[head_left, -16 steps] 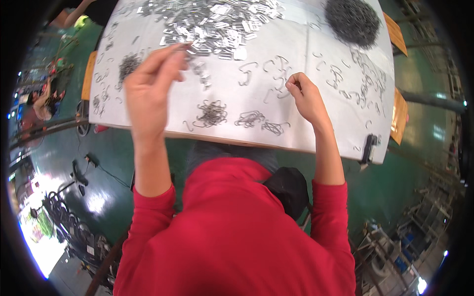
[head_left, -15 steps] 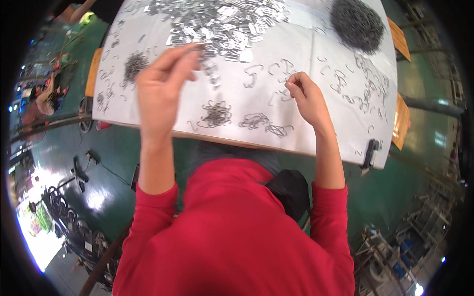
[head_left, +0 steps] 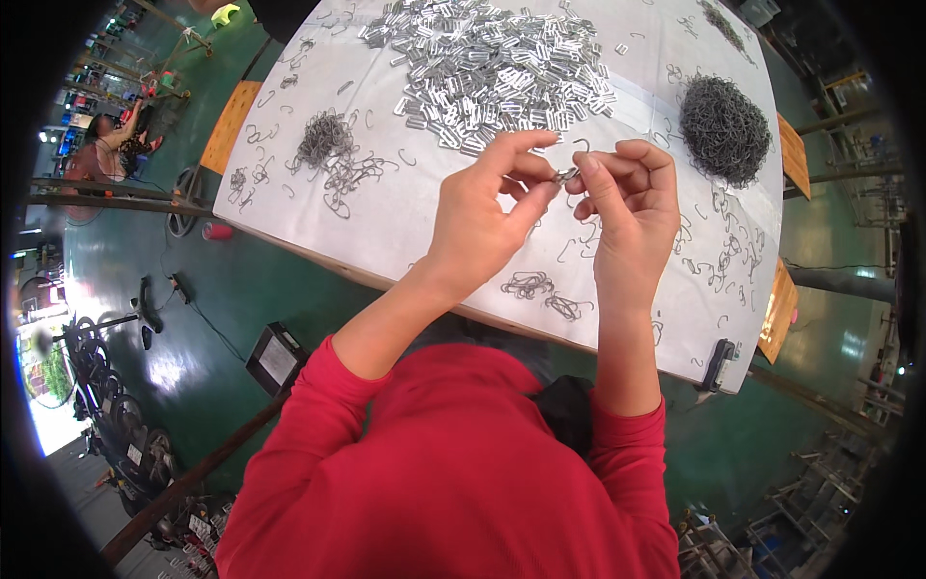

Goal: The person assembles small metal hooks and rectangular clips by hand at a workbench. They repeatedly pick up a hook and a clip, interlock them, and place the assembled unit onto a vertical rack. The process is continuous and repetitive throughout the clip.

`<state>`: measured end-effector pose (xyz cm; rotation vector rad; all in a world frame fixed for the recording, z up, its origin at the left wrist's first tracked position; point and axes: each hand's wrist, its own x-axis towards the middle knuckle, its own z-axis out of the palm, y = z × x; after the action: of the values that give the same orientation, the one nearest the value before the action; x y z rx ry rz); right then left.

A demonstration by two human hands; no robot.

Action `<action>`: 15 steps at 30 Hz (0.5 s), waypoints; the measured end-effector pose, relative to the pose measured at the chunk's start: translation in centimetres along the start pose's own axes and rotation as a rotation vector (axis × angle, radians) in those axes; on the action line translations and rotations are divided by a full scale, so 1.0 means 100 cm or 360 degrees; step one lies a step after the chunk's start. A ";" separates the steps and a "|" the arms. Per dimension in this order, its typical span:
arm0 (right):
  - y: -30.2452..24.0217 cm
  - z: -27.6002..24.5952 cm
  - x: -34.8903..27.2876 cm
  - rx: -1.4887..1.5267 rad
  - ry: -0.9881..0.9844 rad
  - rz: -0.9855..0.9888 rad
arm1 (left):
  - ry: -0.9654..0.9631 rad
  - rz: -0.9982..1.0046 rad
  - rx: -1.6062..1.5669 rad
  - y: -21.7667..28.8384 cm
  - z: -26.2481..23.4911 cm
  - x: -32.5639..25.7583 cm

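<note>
Left hand: I see its grip pinched on the small metal piece.
Right hand: grip pinching the same piece.
Desk: clip pile far.

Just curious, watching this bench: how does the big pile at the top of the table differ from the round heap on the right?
The top pile is bright, flat rectangular metal buckles, spread loosely; the round heap is dark, thin wire pieces tangled into a compact mound. The top pile covers more of the white table. Both are small metal parts.

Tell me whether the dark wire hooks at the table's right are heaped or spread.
Heaped: the dark wire hooks form one rounded mound, with loose ones scattered below it.
</note>
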<state>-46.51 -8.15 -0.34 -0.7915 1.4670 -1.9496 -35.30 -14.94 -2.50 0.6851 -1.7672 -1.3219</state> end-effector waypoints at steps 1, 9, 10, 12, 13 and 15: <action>0.001 0.001 -0.001 0.0015 0.0017 -0.0046 | -0.0016 0.0037 0.0044 -0.001 0.002 -0.001; -0.006 -0.001 -0.003 0.0039 0.0115 -0.0404 | 0.0064 0.0052 0.0401 -0.084 -0.014 0.022; -0.007 -0.002 -0.002 0.0026 0.0121 -0.0421 | 0.0033 -0.0010 0.0547 -0.108 -0.016 0.026; -0.011 -0.004 -0.002 -0.0004 0.0137 -0.0452 | -0.0091 0.0247 0.0875 -0.152 -0.012 0.028; -0.011 -0.005 -0.001 -0.0006 0.0128 -0.0464 | -0.0149 0.0378 0.1044 -0.163 -0.010 0.028; -0.012 -0.007 0.001 -0.0015 0.0115 -0.0493 | -0.0252 0.0538 0.1252 -0.176 -0.005 0.028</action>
<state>-47.16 -7.49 0.68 -1.0121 1.4659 -2.2197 -37.07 -22.78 -18.42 0.6520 -2.4199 -0.4327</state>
